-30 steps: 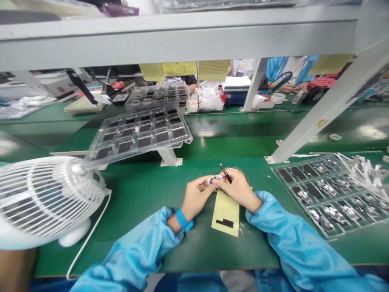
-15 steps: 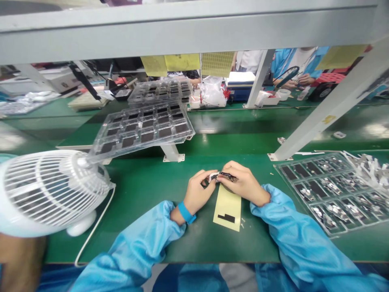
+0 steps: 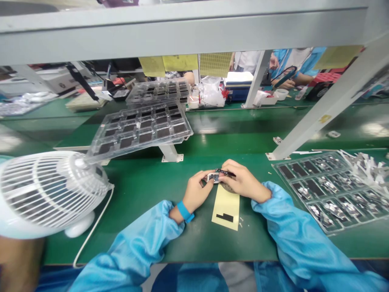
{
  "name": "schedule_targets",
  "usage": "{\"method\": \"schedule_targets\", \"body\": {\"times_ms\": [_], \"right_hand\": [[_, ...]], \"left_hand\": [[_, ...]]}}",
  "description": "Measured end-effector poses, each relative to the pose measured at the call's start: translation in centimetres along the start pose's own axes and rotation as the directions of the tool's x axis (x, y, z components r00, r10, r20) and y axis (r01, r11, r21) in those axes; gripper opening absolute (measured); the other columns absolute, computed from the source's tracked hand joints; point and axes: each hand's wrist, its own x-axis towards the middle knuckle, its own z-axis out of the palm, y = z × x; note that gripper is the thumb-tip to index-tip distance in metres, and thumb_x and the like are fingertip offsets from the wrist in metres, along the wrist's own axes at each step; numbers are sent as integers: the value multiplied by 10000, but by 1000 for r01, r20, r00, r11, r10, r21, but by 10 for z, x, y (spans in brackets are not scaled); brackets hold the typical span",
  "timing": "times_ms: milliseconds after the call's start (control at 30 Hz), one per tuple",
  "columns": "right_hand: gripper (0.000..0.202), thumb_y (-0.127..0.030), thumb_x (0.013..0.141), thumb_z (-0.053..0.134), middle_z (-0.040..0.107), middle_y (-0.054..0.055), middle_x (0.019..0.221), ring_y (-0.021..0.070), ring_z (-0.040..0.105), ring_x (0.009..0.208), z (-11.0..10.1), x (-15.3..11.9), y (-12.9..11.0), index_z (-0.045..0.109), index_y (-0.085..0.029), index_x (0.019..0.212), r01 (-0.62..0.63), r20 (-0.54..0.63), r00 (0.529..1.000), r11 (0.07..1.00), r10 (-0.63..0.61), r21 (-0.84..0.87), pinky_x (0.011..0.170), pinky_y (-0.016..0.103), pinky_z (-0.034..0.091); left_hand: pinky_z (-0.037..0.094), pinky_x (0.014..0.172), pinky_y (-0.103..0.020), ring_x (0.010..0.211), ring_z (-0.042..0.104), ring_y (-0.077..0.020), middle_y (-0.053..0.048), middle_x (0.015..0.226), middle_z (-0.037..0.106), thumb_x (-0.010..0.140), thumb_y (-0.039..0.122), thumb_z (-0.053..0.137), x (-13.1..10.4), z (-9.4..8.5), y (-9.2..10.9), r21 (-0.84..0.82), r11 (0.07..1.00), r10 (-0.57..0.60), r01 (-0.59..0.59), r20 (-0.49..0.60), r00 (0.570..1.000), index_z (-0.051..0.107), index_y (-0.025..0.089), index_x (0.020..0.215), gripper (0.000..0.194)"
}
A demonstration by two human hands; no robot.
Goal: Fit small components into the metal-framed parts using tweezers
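Note:
My left hand (image 3: 195, 192), with a blue wristband, pinches a small white and grey part (image 3: 213, 177) above the green table. Close against it on the right, my right hand (image 3: 241, 180) has its fingers closed on a thin black piece (image 3: 226, 172); a round greyish object shows under those fingers, too small to make out. Just below the hands lies a yellow sheet (image 3: 225, 202) with a black strip (image 3: 225, 217) on it.
A white fan (image 3: 51, 194) stands at left, its cable on the table. Clear trays (image 3: 139, 138) rest behind it. At right lies a tray of metal parts (image 3: 331, 190) beside paper strips (image 3: 369, 170). A slanted post (image 3: 316, 109) rises behind. People sit across.
The white and grey part has turned and shows more of its inside. The black piece sits slightly higher beside it. Across the table, a person's hands have moved apart.

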Motion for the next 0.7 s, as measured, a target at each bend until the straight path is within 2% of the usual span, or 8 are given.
{"method": "schedule_targets", "body": {"times_ms": [67, 133, 200, 267, 400, 533, 600, 700], "right_hand": [[73, -260, 968, 626, 647, 52, 961, 186, 630, 884, -13, 0, 6, 666, -201, 951, -67, 67, 995, 997, 69, -27, 789, 293, 494], [85, -253, 968, 623, 664, 48, 956, 194, 646, 882, -25, 0, 13, 695, -210, 959, -137, 113, 982, 981, 154, -139, 788, 296, 490], [120, -264, 974, 611, 677, 57, 963, 205, 656, 877, -30, -1, 17, 718, -212, 958, -185, 81, 974, 950, 211, -251, 788, 306, 488], [143, -297, 976, 612, 683, 61, 969, 206, 660, 877, -27, -1, 15, 724, -210, 957, -188, 14, 980, 943, 200, -275, 799, 307, 491], [178, -379, 927, 688, 682, 43, 979, 191, 658, 869, -7, -2, 2, 703, -227, 1019, -119, -41, 993, 975, 113, -186, 794, 289, 500], [81, -264, 943, 633, 676, 33, 961, 182, 657, 847, 0, -2, -3, 689, -225, 985, -126, -101, 989, 975, 109, -184, 784, 288, 499], [85, -233, 945, 606, 670, 38, 950, 188, 652, 851, -5, -1, -2, 687, -213, 963, -131, -160, 982, 975, 102, -179, 794, 300, 495], [138, -257, 969, 574, 654, 47, 893, 196, 638, 836, -15, 1, 0, 687, -197, 916, -110, -241, 968, 985, 75, -136, 778, 315, 486]], "left_hand": [[429, 610, -239, 674, 540, -126, -41, 903, 703, 858, 219, 645, 1, 1, -4, -62, 995, -75, 76, 12, 997, 728, 199, 1163, 316], [441, 629, -244, 704, 564, -137, -50, 910, 716, 853, 240, 659, 2, 3, -7, -107, 986, -125, 127, 24, 992, 708, 187, 1186, 341], [449, 648, -246, 736, 586, -148, -52, 901, 718, 853, 255, 664, 3, 3, -9, -136, 981, -138, 141, 32, 990, 692, 182, 1192, 348], [451, 655, -247, 750, 600, -153, -52, 888, 718, 856, 262, 660, 3, 4, -9, -151, 978, -136, 140, 37, 990, 684, 175, 1181, 337], [437, 614, -241, 711, 597, -145, -49, 891, 721, 852, 255, 654, -1, 5, -5, -118, 987, -107, 111, 38, 994, 692, 173, 1148, 309], [444, 591, -232, 689, 595, -136, -31, 906, 729, 859, 225, 621, 1, 5, -6, 54, 997, -57, 56, 18, 998, 704, 197, 1157, 311], [483, 644, -237, 729, 625, -143, -22, 909, 735, 858, 203, 610, 15, 4, -10, 157, 986, -49, 49, -3, 999, 708, 206, 1165, 322], [522, 784, -269, 835, 673, -171, -31, 939, 749, 862, 192, 609, 59, -4, -16, 260, 962, -70, 82, -53, 996, 715, 205, 1166, 322]]}}
